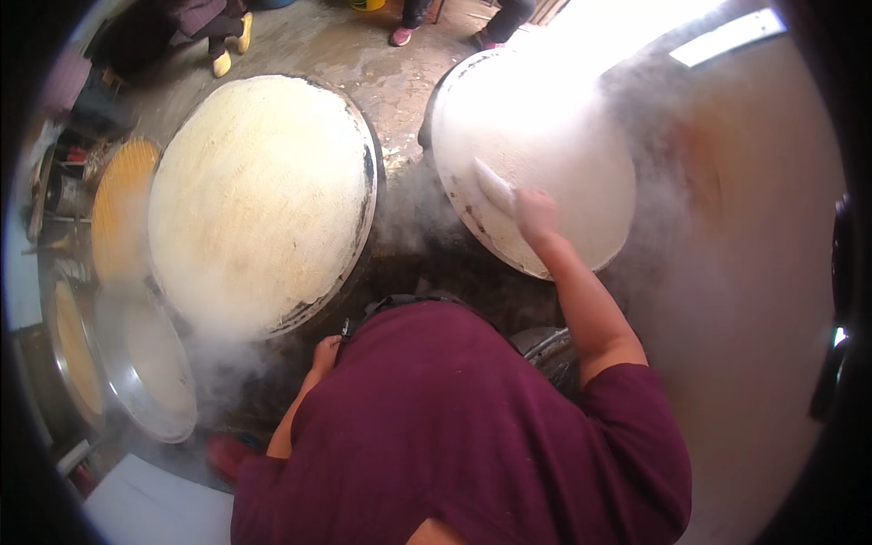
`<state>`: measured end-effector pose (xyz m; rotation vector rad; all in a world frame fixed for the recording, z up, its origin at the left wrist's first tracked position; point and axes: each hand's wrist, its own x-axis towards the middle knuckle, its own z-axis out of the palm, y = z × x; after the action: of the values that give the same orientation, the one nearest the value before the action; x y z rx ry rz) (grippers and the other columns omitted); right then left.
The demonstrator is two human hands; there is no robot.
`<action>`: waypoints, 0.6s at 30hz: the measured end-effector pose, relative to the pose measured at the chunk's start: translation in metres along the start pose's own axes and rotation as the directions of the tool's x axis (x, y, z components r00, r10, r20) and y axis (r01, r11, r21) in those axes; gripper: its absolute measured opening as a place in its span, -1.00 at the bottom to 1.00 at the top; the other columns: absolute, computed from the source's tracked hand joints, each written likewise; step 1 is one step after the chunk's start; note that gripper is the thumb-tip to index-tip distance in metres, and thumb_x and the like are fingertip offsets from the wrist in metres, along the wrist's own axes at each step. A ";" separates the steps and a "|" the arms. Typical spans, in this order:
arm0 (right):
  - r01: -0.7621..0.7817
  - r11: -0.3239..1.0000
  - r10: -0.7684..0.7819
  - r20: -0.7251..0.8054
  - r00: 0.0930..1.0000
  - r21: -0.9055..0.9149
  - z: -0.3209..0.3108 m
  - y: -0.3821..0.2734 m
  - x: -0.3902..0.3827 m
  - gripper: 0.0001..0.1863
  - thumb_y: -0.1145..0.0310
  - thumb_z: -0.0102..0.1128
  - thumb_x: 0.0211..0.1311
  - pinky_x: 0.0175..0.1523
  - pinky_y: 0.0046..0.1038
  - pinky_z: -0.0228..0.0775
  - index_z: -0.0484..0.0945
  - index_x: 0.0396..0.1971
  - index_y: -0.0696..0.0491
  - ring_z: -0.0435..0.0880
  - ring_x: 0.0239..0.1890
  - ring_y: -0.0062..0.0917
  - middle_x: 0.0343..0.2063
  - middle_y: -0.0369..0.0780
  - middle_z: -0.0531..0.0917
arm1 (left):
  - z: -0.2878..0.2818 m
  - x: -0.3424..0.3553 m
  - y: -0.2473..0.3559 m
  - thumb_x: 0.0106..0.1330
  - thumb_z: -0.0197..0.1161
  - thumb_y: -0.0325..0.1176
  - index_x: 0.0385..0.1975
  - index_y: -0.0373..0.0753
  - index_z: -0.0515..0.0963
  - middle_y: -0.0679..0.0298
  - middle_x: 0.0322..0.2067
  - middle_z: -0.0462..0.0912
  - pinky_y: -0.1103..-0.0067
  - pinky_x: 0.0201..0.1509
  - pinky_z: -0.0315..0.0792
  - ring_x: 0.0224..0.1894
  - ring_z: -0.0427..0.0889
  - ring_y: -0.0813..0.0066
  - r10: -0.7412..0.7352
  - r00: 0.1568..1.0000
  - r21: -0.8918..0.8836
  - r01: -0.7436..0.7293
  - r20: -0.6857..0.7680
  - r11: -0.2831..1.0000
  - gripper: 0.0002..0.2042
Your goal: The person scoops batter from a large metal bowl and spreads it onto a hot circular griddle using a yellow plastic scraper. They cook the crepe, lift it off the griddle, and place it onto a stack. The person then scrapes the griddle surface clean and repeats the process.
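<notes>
My right hand (pixel 538 214) is closed on a curved, white-coated scraper (pixel 494 185). The scraper rests low over the left side of the pale batter (pixel 572 195) spread across the right round griddle (pixel 474 229); steam and glare blur it. My left hand (pixel 325 352) hangs low by my left side, its fingers curled beside a small dark, shiny item (pixel 345 329). What the left hand holds, if anything, is too small to make out. Ahead of it lies the left round griddle (pixel 373 173), covered by a wide pale sheet of batter (pixel 259 195) with faint streaks.
Left of me stand a metal basin (pixel 186 413) with pale liquid, another pan (pixel 60 318) and a round yellowish slatted board (pixel 123 204). Steam (pixel 222 350) drifts between them. People's feet in yellow shoes (pixel 222 64) and pink shoes (pixel 401 36) show at the far side.
</notes>
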<state>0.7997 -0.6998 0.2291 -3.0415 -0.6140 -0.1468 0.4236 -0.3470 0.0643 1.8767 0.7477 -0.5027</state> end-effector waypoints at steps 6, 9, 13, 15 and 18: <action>-0.606 0.796 0.605 0.014 0.796 0.013 -0.017 0.042 -0.023 -0.73 0.21 -0.16 0.17 -0.31 -0.17 0.38 0.51 -0.49 -0.01 0.55 -0.39 -0.13 -0.47 -0.08 0.58 | 0.003 -0.011 -0.009 0.19 0.14 -0.36 -0.30 -0.36 0.55 0.19 -0.38 0.64 0.55 -0.17 0.40 -0.28 0.60 0.49 0.029 1.000 -0.211 -0.031 -0.011 0.977 -0.80; -0.378 0.926 0.377 0.022 0.926 -0.001 0.000 0.013 -0.019 -0.75 0.20 -0.08 0.16 -0.26 -0.16 0.37 0.51 -0.41 0.03 0.54 -0.36 -0.12 -0.43 -0.09 0.57 | -0.001 -0.025 -0.015 0.18 0.14 -0.35 -0.29 -0.36 0.55 0.19 -0.39 0.65 0.56 -0.16 0.42 -0.30 0.61 0.45 -0.044 0.999 -0.203 0.038 -0.024 0.978 -0.78; -0.145 0.989 0.145 0.024 0.989 0.000 0.013 -0.043 -0.006 -0.81 0.26 -0.07 0.13 -0.21 -0.22 0.40 0.51 -0.39 0.00 0.55 -0.28 -0.23 -0.39 -0.15 0.58 | -0.005 -0.028 -0.040 0.14 0.14 -0.37 -0.24 -0.38 0.54 0.14 -0.34 0.64 0.57 -0.12 0.42 -0.26 0.61 0.41 -0.073 0.997 -0.101 0.073 0.007 0.992 -0.75; -0.033 0.999 0.034 0.006 0.999 -0.030 0.011 -0.062 -0.001 -0.84 0.30 -0.06 0.12 -0.21 -0.25 0.41 0.51 -0.42 -0.01 0.56 -0.27 -0.26 -0.40 -0.18 0.59 | -0.003 -0.027 -0.058 0.13 0.14 -0.38 -0.22 -0.39 0.54 0.11 -0.31 0.64 0.57 -0.10 0.42 -0.23 0.61 0.39 -0.075 0.997 -0.141 0.073 -0.009 0.987 -0.73; 0.027 0.996 -0.025 0.026 0.999 -0.080 0.004 -0.076 0.005 -0.88 0.36 -0.05 0.09 -0.21 -0.29 0.42 0.50 -0.46 -0.01 0.56 -0.26 -0.30 -0.42 -0.21 0.59 | 0.004 -0.031 -0.082 0.12 0.14 -0.38 -0.19 -0.39 0.53 0.07 -0.25 0.62 0.56 -0.07 0.42 -0.18 0.60 0.38 -0.064 0.998 -0.200 0.060 -0.010 0.978 -0.72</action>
<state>0.7750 -0.6273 0.2272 -3.1186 -0.6652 -0.1374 0.3443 -0.3344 0.0284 1.6770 0.8387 -0.4348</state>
